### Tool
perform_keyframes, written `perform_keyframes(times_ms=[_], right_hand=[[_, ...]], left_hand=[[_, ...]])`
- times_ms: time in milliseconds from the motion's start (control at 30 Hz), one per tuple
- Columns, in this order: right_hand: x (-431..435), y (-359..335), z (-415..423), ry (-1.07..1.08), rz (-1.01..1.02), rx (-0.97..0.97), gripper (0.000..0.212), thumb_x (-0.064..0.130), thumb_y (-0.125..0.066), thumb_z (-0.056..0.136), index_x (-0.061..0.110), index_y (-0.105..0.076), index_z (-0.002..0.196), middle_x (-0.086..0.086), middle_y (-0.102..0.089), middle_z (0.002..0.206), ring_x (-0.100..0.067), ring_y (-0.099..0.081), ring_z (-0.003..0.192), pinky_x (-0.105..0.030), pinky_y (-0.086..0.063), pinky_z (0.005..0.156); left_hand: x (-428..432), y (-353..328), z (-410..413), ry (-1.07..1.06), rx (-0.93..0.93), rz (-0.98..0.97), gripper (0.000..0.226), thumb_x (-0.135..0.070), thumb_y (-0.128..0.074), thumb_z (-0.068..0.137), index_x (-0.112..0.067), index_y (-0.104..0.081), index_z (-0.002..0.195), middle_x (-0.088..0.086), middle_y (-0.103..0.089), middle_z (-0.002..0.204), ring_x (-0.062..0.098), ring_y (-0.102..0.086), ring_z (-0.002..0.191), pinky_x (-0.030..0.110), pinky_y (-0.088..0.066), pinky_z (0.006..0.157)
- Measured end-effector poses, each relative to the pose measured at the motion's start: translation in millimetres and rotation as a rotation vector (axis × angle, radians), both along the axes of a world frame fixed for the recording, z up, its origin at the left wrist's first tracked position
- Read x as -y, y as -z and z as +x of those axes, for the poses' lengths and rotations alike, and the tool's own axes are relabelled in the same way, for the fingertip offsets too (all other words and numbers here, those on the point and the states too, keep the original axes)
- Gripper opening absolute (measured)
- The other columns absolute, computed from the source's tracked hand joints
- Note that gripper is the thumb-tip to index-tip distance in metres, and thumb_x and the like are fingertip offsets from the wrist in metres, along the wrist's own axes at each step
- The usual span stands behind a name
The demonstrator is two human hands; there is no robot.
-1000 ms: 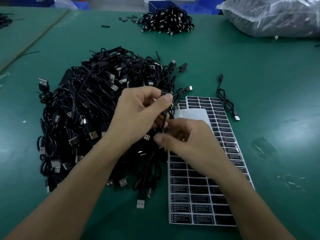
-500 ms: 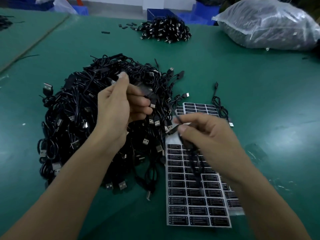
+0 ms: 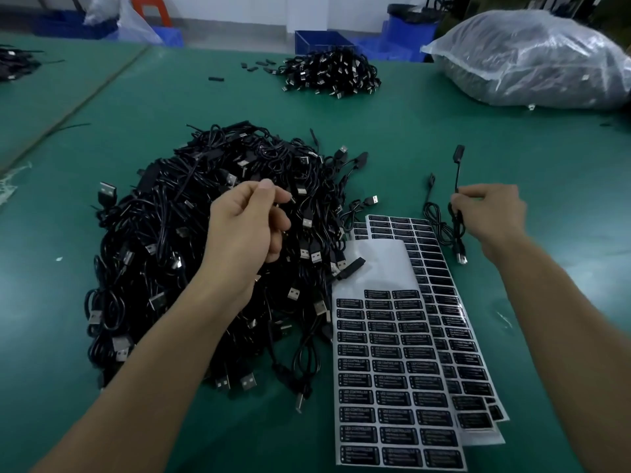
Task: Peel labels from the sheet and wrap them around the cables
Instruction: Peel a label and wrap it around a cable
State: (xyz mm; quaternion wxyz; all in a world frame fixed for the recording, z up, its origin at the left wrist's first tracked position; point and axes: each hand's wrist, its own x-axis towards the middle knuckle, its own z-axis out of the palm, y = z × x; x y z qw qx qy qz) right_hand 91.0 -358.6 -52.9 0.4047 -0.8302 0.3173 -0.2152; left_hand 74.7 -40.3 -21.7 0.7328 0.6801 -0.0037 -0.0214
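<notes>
**Cable held right of the sheets**

The pile (image 3: 177,240) fills centre-left, partly hidden by the left arm. The bag (image 3: 532,63) is cut off upper right. The sheets (image 3: 392,370) overlap at lower centre. The left hand (image 3: 246,230) curls over the pile, its grip unclear. The right hand (image 3: 491,213) pinches a cable (image 3: 457,172).

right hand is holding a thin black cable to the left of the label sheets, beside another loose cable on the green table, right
Not quite. The right hand grips the thin black cable to the right of the white sheets of black labels, not the left, as the head view shows. The rest holds: another loose black cable lies beside it on the green table.
</notes>
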Motion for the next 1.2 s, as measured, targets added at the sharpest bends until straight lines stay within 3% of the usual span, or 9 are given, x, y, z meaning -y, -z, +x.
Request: perform_keyframes(times_ms=[200,300,433,567,667,767,900,1000,1200], right_hand=[[-16,-8,0,-0.096,-0.203,-0.168,0.041,0.029,-0.065,0.094,0.007,-0.066,0.128,-0.017,-0.067,0.124,-0.032,-0.063,0.111,-0.024,-0.039,0.095],[-46,-21,-13,-0.197,-0.419,-0.076,0.029,0.023,-0.061,0.093,0.009,-0.073,0.115,-0.014,-0.072,0.115,-0.030,-0.065,0.106,-0.027,-0.044,0.097],[-102,-33,-35,-0.536,-0.302,-0.097,0.013,0.027,-0.065,0.094,0.021,-0.077,0.094,0.016,-0.069,0.079,-0.012,-0.067,0.074,-0.006,-0.043,0.062],[-126,-27,-51,-0.768,-0.334,-0.371,0.030,0.044,-0.073,0.087,0.024,-0.072,0.110,0.009,-0.065,0.101,-0.017,-0.065,0.091,-0.021,-0.051,0.074],[-128,-15,-53,-0.745,-0.420,-0.470,0.049,0.044,-0.080,0.080,0.024,-0.068,0.123,-0.004,-0.058,0.122,-0.025,-0.055,0.115,-0.042,-0.047,0.097],[-127,-4,-52,-0.756,-0.489,-0.414,0.032,0.044,-0.079,0.081,0.026,-0.071,0.107,-0.007,-0.056,0.112,-0.029,-0.051,0.112,-0.041,-0.045,0.093],[-122,-1,-54,-0.771,-0.455,-0.354,0.021,0.046,-0.079,0.080,0.031,-0.064,0.085,0.002,-0.050,0.104,-0.016,-0.044,0.104,-0.034,-0.041,0.086],[-115,-7,-58,-0.834,-0.351,-0.301,0.022,0.038,-0.078,0.083,0.026,-0.061,0.078,0.008,-0.057,0.087,0.001,-0.052,0.077,-0.016,-0.039,0.065],[-107,-21,-77,-0.892,0.029,-0.108,0.016,0.023,-0.081,0.082,0.018,-0.065,0.080,-0.003,-0.073,0.073,-0.017,-0.070,0.067,-0.034,-0.059,0.069]], left_hand=[[-3,-2,2,-0.010,-0.054,-0.123,0.031,-0.023,-0.040,0.109,-0.012,-0.061,0.090,-0.006,-0.052,0.054,0.007,-0.036,0.041,0.019,-0.029,0.038],[-2,-1,1,-0.014,-0.056,-0.123,0.031,-0.022,-0.040,0.109,-0.012,-0.061,0.090,-0.006,-0.050,0.055,0.007,-0.035,0.041,0.019,-0.028,0.038],[-1,0,2,-0.011,-0.039,-0.094,0.031,-0.021,-0.041,0.109,-0.012,-0.062,0.087,-0.006,-0.049,0.055,0.006,-0.034,0.041,0.019,-0.027,0.038],[2,4,1,0.048,0.035,0.081,0.023,-0.021,-0.055,0.103,-0.014,-0.066,0.084,-0.011,-0.050,0.054,0.003,-0.035,0.039,0.016,-0.028,0.038],[3,9,0,0.157,0.149,0.279,0.013,-0.027,-0.072,0.091,-0.021,-0.071,0.080,-0.012,-0.053,0.058,0.001,-0.042,0.047,0.014,-0.038,0.046],[2,13,-4,0.308,0.286,0.496,0.015,-0.046,-0.080,0.078,-0.034,-0.074,0.082,-0.013,-0.054,0.070,-0.001,-0.048,0.059,0.015,-0.040,0.057],[5,15,-10,0.488,0.368,1.097,0.040,-0.076,-0.065,0.068,-0.048,-0.065,0.097,-0.014,-0.043,0.093,0.002,-0.050,0.080,0.027,-0.037,0.062],[7,12,-13,0.529,0.353,1.195,0.026,-0.060,-0.071,0.076,-0.047,-0.065,0.098,-0.014,-0.041,0.096,0.005,-0.050,0.085,0.028,-0.037,0.063],[-1,1,-12,0.574,0.324,1.078,0.013,-0.030,-0.074,0.082,-0.033,-0.074,0.095,-0.019,-0.040,0.090,0.001,-0.051,0.081,0.030,-0.051,0.072]])
